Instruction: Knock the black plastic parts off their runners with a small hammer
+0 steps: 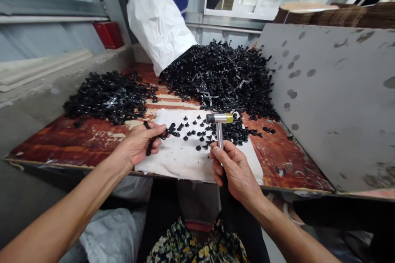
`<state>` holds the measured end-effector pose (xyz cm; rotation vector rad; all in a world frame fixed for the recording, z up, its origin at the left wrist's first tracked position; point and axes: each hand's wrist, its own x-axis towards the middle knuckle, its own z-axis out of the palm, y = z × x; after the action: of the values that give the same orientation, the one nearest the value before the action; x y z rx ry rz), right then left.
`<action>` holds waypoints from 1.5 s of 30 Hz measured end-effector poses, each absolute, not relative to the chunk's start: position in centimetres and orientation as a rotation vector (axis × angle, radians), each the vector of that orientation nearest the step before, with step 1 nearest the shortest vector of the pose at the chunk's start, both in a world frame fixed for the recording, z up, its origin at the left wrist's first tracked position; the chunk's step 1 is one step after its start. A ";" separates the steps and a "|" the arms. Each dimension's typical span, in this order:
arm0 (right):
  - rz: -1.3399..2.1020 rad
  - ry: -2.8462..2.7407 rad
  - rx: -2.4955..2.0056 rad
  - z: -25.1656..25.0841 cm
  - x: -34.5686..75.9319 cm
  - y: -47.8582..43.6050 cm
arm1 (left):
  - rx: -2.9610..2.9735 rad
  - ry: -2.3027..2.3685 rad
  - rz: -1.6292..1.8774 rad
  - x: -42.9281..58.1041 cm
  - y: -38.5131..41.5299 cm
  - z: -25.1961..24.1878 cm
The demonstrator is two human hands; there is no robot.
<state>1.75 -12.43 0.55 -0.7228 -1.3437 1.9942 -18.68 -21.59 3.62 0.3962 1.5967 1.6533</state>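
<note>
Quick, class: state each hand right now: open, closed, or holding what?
Left hand: closed, holding a black strip on the cloth.
Right hand: closed, holding a hammer.

At centre, the hammer (pixel 219 118) shows a silver shaft and yellow-and-black head over a white cloth (pixel 179 160) scattered with black studs (pixel 185 137). The board (pixel 77 139) at left is red-brown with pale streaks, the panel (pixel 333 102) at right grey with dark spots.
</note>
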 end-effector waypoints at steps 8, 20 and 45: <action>2.000 -1.382 -0.722 0.1 1.4 -12.3 | 0.340 1.762 1.618 -21.2 -19.2 3.0; 2.020 -1.354 -0.794 -1.3 1.7 -11.9 | 0.375 1.766 1.455 -22.9 -18.2 1.6; 1.999 -1.425 -0.808 -1.2 1.7 -11.8 | 0.311 1.816 1.425 -22.7 -17.7 1.9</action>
<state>1.68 -11.81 -1.20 -0.8077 -1.4252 1.9993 -22.69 -17.71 1.94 0.3115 1.8160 1.4251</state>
